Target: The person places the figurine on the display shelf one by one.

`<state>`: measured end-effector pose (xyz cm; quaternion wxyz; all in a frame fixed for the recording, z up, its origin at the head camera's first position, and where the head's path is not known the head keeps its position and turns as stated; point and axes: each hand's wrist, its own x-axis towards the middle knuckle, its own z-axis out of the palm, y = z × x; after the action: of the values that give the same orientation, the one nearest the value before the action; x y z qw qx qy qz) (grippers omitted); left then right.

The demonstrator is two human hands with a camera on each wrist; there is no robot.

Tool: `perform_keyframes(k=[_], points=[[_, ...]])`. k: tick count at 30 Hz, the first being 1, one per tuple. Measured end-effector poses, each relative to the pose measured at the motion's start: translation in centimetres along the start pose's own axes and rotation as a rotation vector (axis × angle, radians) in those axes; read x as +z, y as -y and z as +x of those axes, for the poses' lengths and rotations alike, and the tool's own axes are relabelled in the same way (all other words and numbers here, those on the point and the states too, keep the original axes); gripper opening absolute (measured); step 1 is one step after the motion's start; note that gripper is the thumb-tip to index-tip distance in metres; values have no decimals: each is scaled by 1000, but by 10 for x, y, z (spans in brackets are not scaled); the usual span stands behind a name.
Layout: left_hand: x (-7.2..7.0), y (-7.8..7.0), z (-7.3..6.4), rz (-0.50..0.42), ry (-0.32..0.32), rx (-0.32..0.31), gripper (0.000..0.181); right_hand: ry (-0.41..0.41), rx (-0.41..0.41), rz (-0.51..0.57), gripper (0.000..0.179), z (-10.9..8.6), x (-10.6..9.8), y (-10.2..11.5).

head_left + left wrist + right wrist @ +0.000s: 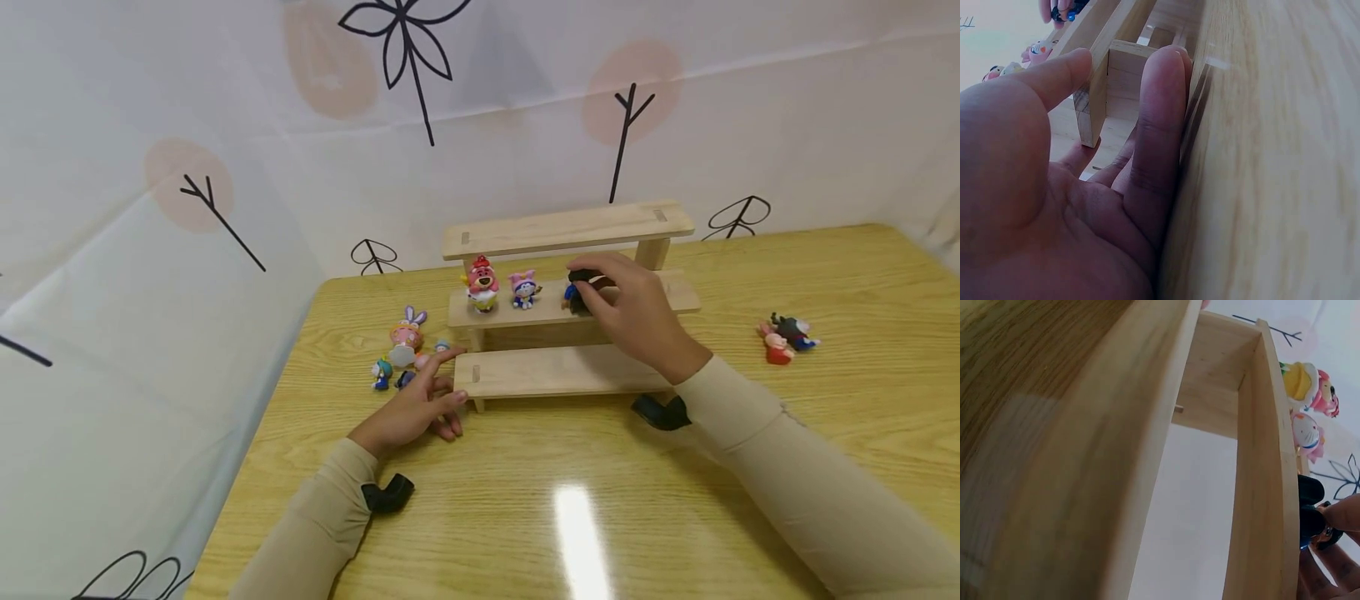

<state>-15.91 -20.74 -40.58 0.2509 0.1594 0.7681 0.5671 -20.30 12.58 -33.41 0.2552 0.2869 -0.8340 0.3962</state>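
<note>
A dark figurine (576, 302) is at the middle tier of a wooden shelf (547, 372), pinched in the right hand's (639, 307) grip; only the right-wrist view shows its rounded black feet. Toward the shelf's left end, that tier bears a bear figurine (482, 287) and pink-hooded figurine (523, 290). The left hand (412, 408) pinches the shelf's lower left end. Worktop (487, 517) figurines (406, 335) flank the shelf.

Your head view looks down at the whole shelf (555, 371), your wrist views closely along it, sharing figurines (1305, 430), left's upper left, right's upper right.
</note>
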Motion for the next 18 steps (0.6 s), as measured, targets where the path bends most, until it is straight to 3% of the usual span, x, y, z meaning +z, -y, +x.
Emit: perform_keyframes(k=[18], points=[[0,1,1,-9,1,-3,68,8,66,73,29,7,14,-1]])
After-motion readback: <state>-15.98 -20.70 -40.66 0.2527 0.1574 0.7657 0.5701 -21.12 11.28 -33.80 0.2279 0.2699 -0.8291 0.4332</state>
